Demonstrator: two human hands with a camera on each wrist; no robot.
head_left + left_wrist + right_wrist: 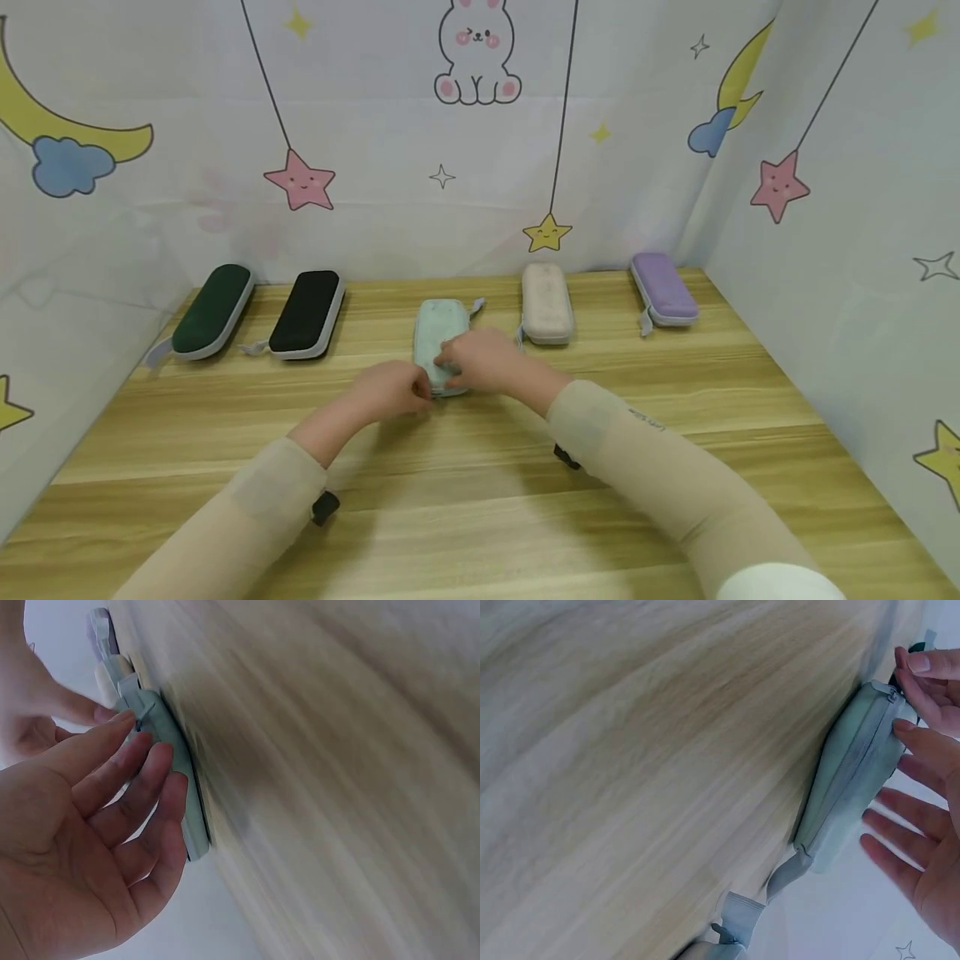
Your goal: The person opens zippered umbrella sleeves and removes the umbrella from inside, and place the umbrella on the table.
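Note:
A mint-green zippered case [435, 329] lies on the wooden table, its fabric tab at the far end. My left hand [386, 390] is at its near left corner; in the left wrist view the thumb and forefinger pinch the small zipper pull [147, 712], the other fingers loosely bent. Over the near right part of the case is my right hand [486, 358]. The right wrist view has the right thumb touching the case [847, 776] close to the zipper end, with the other fingers [907, 832] spread along its upper side.
Dark green [213, 310] and black [306, 312] cases lie at the left; beige [547, 302] and lilac [664, 287] cases lie at the right. A white patterned curtain [390, 133] hangs behind the table [450, 517] and along its sides.

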